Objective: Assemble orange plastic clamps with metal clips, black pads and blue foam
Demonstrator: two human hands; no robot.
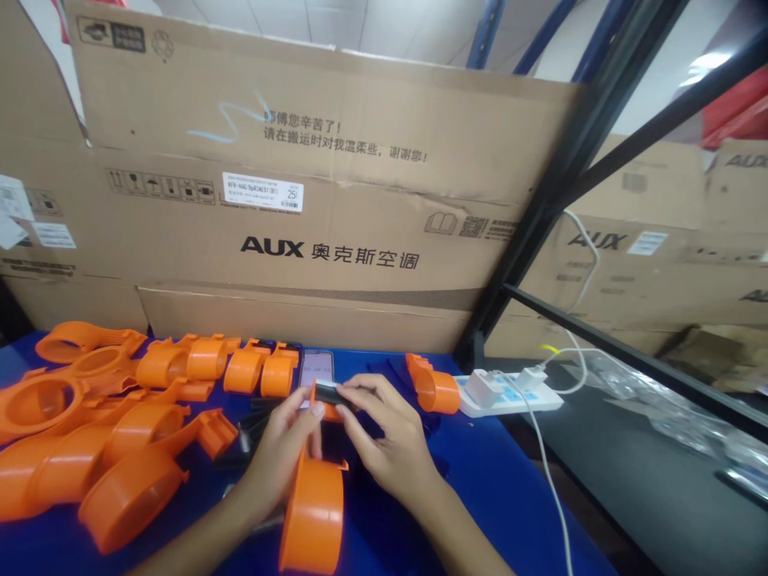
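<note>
from here i see the left hand point(286, 436) pinching the narrow upper end of an orange part point(313, 516), its wide ring hanging down toward the person, over the blue table cover point(480, 496). the right hand point(387, 428) has its thumb and fingers nearly closed on a small black piece point(328, 393) at that same end — the two hands are almost fingertip to fingertip. just behind them a phone point(317, 366) lies on the cover. off to the left there's a crowd of similar orange parts point(144, 432), some overlapping, and one more orange piece point(437, 391) sits right of the hands, beside a white power strip point(510, 394) with plugs in it. a big cardboard box point(312, 208) marked aux stands behind it all — like a wall.
</note>
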